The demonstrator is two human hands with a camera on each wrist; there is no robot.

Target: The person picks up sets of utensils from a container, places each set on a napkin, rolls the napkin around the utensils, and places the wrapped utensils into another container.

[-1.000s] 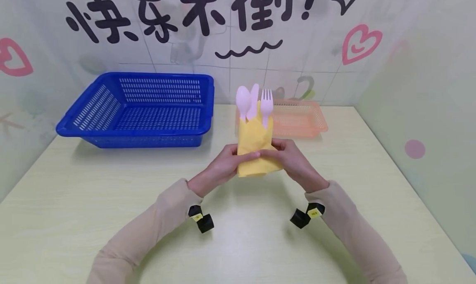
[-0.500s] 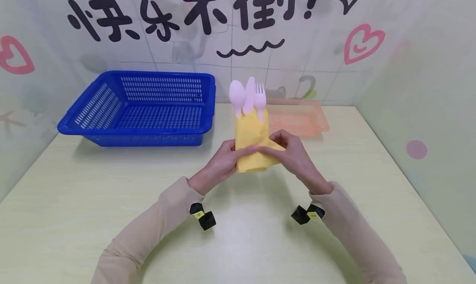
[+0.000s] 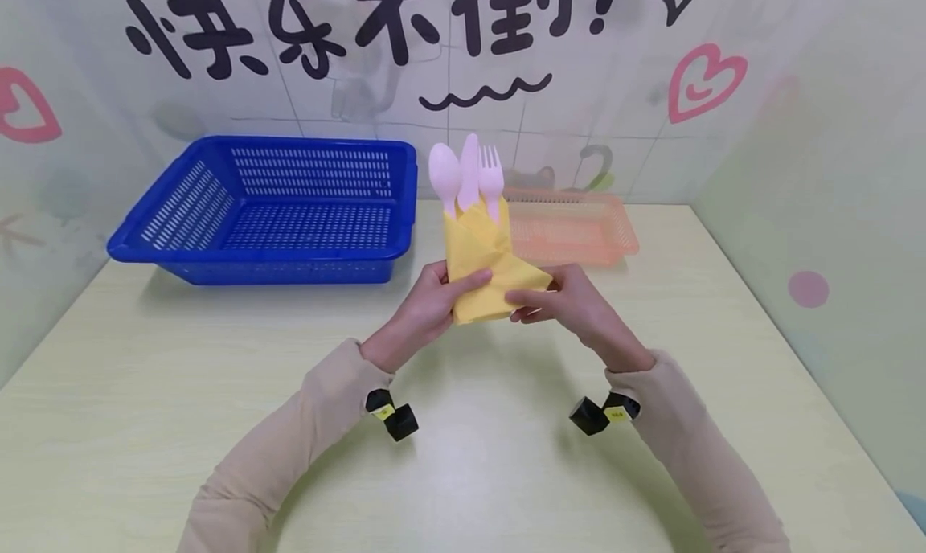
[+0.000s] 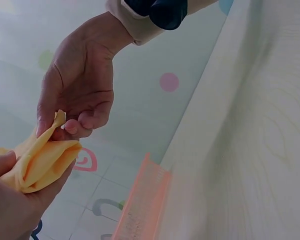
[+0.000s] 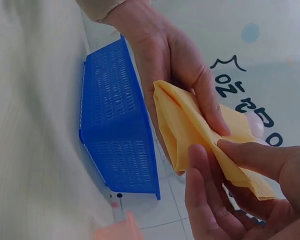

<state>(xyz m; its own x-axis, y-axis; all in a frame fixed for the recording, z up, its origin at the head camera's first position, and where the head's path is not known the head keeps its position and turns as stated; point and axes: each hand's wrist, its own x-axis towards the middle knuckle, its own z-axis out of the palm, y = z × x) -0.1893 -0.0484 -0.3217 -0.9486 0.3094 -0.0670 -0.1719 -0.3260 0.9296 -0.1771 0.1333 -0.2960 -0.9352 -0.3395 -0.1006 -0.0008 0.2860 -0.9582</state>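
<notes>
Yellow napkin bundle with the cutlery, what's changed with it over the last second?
The yellow napkin bundle with the spoon, knife and fork shifted left and slightly up. The right hand pulled a napkin corner out to the right; the left hand kept its grip. The blue basket and pink basket stayed put.

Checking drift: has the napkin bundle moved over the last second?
Yes. The napkin bundle has shifted left and a bit up, toward the blue basket and away from the orange basket, gripped by left hand and right hand.
</notes>
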